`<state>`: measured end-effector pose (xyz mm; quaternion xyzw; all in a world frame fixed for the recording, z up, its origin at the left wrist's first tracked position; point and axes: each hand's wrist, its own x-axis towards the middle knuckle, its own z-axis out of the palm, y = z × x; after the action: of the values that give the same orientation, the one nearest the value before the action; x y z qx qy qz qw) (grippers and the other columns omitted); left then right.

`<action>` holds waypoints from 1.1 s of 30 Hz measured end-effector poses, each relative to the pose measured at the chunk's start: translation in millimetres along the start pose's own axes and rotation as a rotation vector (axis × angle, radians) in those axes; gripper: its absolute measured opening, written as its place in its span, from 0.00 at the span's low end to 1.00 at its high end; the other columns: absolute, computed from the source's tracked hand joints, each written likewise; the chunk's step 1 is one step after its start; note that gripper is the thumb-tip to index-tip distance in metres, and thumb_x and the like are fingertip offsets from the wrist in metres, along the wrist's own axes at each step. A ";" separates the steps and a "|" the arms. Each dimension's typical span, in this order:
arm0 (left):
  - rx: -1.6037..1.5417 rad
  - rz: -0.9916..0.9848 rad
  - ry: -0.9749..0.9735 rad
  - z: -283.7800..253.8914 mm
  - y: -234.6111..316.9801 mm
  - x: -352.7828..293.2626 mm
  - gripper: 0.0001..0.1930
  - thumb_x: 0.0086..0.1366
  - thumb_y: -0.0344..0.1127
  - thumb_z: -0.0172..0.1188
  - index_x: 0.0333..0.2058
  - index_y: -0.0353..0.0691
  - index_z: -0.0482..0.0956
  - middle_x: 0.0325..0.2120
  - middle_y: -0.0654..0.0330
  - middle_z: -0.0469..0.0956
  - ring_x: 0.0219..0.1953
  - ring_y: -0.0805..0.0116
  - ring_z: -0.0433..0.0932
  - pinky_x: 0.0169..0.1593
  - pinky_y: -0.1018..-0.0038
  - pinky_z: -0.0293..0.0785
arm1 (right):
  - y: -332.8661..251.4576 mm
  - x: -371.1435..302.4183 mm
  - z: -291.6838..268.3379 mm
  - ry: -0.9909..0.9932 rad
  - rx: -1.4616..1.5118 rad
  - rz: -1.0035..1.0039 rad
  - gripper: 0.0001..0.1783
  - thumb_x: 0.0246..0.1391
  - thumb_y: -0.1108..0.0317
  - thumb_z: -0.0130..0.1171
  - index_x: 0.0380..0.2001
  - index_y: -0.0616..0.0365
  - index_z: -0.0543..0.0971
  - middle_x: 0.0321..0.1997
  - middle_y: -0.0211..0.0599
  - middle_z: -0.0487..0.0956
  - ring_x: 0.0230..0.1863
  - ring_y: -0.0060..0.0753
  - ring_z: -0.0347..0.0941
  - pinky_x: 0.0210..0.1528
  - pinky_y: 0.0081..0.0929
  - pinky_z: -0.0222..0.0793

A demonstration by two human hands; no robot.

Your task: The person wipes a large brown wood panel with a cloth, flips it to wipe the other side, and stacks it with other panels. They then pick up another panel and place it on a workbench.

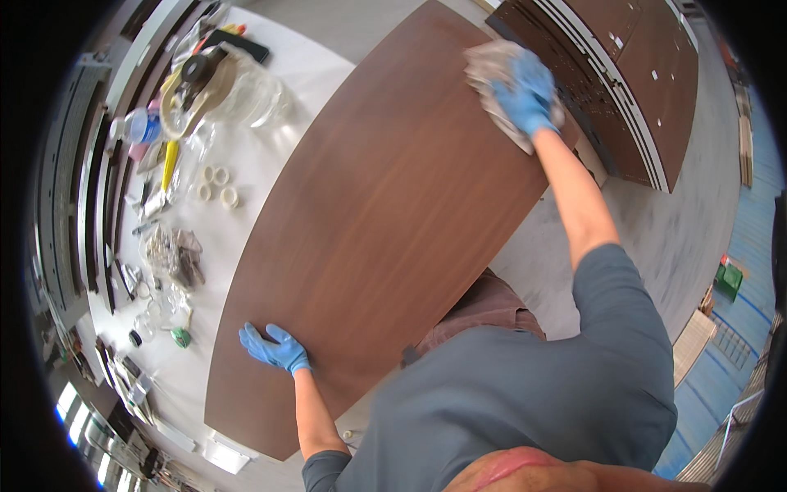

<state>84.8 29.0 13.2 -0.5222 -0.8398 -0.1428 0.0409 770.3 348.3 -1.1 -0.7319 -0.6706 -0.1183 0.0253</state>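
A long dark brown wooden panel (369, 213) lies flat on a white table (270, 156). My left hand (275, 348), in a blue glove, rests flat with fingers spread on the panel's near left edge. My right hand (525, 90), also in a blue glove, presses a pale crumpled cloth (492, 70) onto the panel's far end.
Left of the panel the table carries rolls of tape (217, 184), clear plastic bags (246, 94), a yellow tool (168, 164), small metal parts (172, 254) and a blue-capped container (143, 127). More brown panels (639, 82) are stacked on the floor at upper right. A green box (727, 279) sits at right.
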 end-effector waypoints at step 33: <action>-0.277 -0.471 0.589 -118.2 -120.6 -135.0 0.27 0.83 0.45 0.45 0.67 0.27 0.70 0.69 0.38 0.68 0.75 0.40 0.63 0.76 0.47 0.57 | -692.6 -332.3 -177.0 -0.126 0.866 -1.687 0.40 0.53 0.39 0.64 0.60 0.58 0.79 0.72 0.41 0.72 0.77 0.45 0.60 0.79 0.46 0.56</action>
<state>29.0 -171.1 73.0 -0.2525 -0.8617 -0.4036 0.1755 37.5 58.2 17.6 0.0618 -0.9637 0.2009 0.1646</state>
